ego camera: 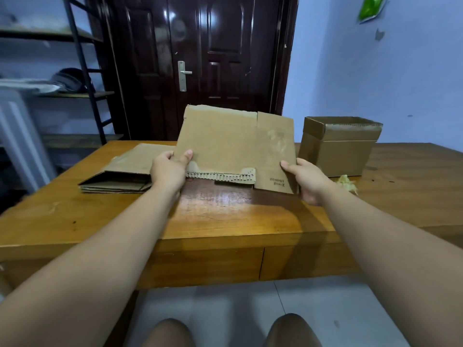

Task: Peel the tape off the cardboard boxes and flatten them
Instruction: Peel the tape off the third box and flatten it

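While both hands hold it up off the tabletop, the flattened cardboard box (233,144) stands nearly upright over the middle of the wooden table (225,216), its broad face toward the camera and slightly tilted. Its lower edge is torn along the left part, baring the corrugated ribs, and small printed text sits upside down near the lower right corner.

The left hand (166,171) pinches the lower left corner, at about 8 o'clock on the sheet, with the thumb flat on the front face and the fingers wrapped behind. The right hand (308,181) clamps the right edge at about 4 o'clock, thumb on the front and fingers curled round the back.

At 9 o'clock from the held box, a stack of flattened boxes (130,171) lies on the table, partly behind the left hand. At 3 o'clock an open box (335,151) stands upright on the table, apart from the held sheet. Near that box, at 5 o'clock from it, a crumpled wad of yellowish tape (347,184) lies on the wood.

Beyond the table at 12 o'clock is a dark glossy door (200,33) with a metal handle (183,73). A black shelf rack (82,71) stands at 10 o'clock against the blue wall.
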Demonstrator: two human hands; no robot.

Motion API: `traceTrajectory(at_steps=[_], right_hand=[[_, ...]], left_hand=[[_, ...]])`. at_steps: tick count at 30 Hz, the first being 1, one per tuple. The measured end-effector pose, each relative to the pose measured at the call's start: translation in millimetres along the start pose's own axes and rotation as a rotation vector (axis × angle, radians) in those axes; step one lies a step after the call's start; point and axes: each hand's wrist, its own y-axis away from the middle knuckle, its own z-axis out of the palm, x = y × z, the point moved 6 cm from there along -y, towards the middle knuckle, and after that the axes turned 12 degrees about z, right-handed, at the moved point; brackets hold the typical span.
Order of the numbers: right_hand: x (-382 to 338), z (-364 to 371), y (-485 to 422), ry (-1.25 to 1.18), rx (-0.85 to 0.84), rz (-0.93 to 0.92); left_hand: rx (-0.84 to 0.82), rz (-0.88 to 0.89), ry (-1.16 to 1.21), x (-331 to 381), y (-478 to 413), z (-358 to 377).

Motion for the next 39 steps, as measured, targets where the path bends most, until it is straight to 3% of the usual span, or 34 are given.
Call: traceTrajectory(at_steps=[6,16,20,28,31,35,39], right_hand=[[-18,38,-8,-0.019,0.112,-0.141],[-28,166,-22,-0.141,0.019,-0.204],[-28,201,-31,-0.188,0.073,-0.194],[-22,241,-39,-0.149,0.062,-0.177],[-7,247,-44,-0.034,0.086,-0.177],[6,255,-54,0.236,0.113,-0.179],[4,259,-60,0.274,0.05,-0.114]], left_hand=[[0.135,0.041,0.067,2,-17,-36],[0.372,0.03,-0.081,-36,-41,-116],[0.369,0.049,-0.1,-51,-53,-135],[0.238,-0.01,-0.38,-78,-47,-139],[0.222,-0.028,-0.52,-82,-51,-139],[0.312,-0.037,-0.452,-83,-50,-148],[0.274,0.048,-0.588,-80,-51,-144]])
